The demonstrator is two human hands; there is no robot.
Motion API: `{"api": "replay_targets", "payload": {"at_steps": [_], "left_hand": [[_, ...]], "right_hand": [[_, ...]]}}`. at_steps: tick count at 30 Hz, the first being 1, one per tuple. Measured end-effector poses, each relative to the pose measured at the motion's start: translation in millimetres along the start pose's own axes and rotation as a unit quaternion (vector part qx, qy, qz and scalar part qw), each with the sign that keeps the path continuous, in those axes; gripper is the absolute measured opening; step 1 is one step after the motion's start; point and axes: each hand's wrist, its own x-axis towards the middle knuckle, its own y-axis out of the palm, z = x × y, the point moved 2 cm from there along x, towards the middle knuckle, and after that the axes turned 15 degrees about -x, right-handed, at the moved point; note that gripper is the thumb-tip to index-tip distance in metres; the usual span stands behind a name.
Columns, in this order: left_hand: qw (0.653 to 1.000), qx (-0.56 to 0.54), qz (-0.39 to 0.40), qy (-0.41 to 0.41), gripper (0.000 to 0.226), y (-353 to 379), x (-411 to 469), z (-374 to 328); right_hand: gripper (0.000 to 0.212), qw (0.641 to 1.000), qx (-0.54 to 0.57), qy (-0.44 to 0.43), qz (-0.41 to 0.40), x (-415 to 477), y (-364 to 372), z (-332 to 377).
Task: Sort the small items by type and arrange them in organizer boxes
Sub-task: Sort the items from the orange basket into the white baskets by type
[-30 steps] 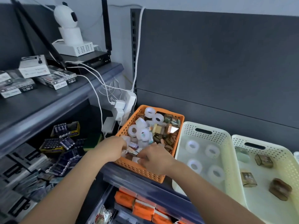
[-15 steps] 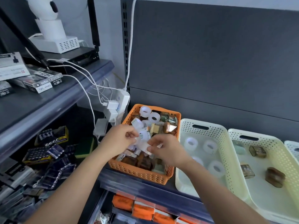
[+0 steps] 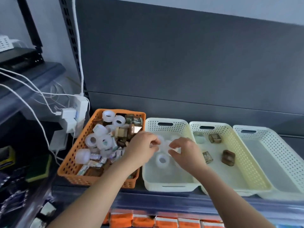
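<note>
Half a second ago both hands were over the orange basket [image 3: 69, 176] at lower left of centre, lifting pale rolls out of its mixed heap. Now they have crossed to the right and hang over the first cream basket [image 3: 166, 186], just beside the orange one.

The left hand [image 3: 142, 149] and right hand [image 3: 185, 151] face each other with fingers curled. Between their fingertips they pinch a clear tape roll [image 3: 164, 144]. Motion blur hides whether it is one roll or two. It sits above the basket's floor, near the far end, and is not yet let go. Another roll [image 3: 162, 160] already lies on that floor just below the hands.

The move suggests that the pick is finished and the drop into the tape basket is the step in hand. Plenty of rolls and small packets remain in the orange basket, so the sorting looks far from done.

Right of centre, the second cream basket [image 3: 246, 162] holds a few brown boxes [image 3: 228, 157], kept apart from the tape. A third basket [image 3: 279, 153] stands at the right edge. All four sit in a row on the dark shelf [image 3: 164, 203].
</note>
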Motion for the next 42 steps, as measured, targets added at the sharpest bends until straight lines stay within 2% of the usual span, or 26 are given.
{"api": "replay_targets", "payload": {"at_steps": [4,7,10,12,14,16,18,23,25,27,30,32,34,36,38,40,42], "left_hand": [[0.99,0.113,0.089,0.007,0.019,31.0,5.4,-2.2],[0.974,0.165,0.152,-0.025,0.018,44.7,-2.4,-2.7],[0.961,0.2,0.18,-0.059,0.008,45.8,-6.9,-4.2],[0.955,0.213,0.194,-0.074,0.011,44.7,-8.4,-6.8],[0.957,0.219,0.182,-0.065,0.016,42.6,-10.7,-9.9],[0.959,0.241,0.148,-0.023,0.024,40.4,-12.5,-12.2],[0.955,0.266,0.133,0.003,0.034,39.4,-13.2,-12.4],[0.934,0.311,0.176,-0.018,0.036,41.2,-16.6,-15.2],[0.935,0.308,0.177,-0.007,0.034,39.8,-19.5,-12.2],[0.949,0.278,0.15,0.001,0.031,31.6,-22.3,-8.2],[0.979,0.19,0.068,0.008,0.025,1.0,-27.2,-6.6],[0.986,0.162,0.022,-0.034,0.021,-26.8,-31.2,0.6],[0.979,0.175,0.013,-0.108,0.02,-53.2,-36.7,20.9],[0.96,0.201,0.043,-0.189,0.021,-72.0,-46.6,44.8],[0.941,0.211,0.092,-0.248,0.025,-79.3,-57.2,61.7],[0.929,0.189,0.138,-0.285,0.034,-78.2,-64.8,72.1],[0.925,0.169,0.152,-0.303,0.041,-75.5,-67.6,77.9]], "right_hand": [[0.017,0.998,-0.049,-0.021,0.025,-11.3,3.7,-19.2],[0.013,0.993,-0.063,-0.064,0.075,-17.2,6.2,-26.0],[0.012,0.986,-0.059,-0.096,0.126,-16.7,7.5,-23.9],[0.009,0.981,-0.066,-0.106,0.145,-15.4,8.7,-21.7],[0.012,0.985,-0.067,-0.11,0.116,-14.1,12.0,-21.3],[0.028,0.988,-0.071,-0.098,0.093,-13.8,16.4,-22.5],[0.036,0.986,-0.074,-0.084,0.12,-12.7,19.3,-23.8],[0.022,0.972,-0.09,-0.097,0.194,-7.9,24.6,-21.0],[0.021,0.975,-0.091,-0.093,0.182,-7.6,27.8,-17.6],[0.019,0.982,-0.078,-0.089,0.147,-5.9,27.6,-10.8],[0.017,0.989,-0.026,-0.108,0.098,-0.9,19.6,10.0],[0.018,0.987,0.011,-0.145,0.061,1.7,11.0,30.1],[0.018,0.98,0.035,-0.193,0.03,3.9,3.5,52.5],[0.021,0.969,0.032,-0.243,0.038,5.7,3.6,75.6],[0.026,0.956,-0.017,-0.283,0.072,7.6,11.0,95.0],[0.027,0.943,-0.083,-0.307,0.098,9.2,20.1,109.5],[0.028,0.933,-0.123,-0.315,0.125,11.1,25.6,119.7]]}}
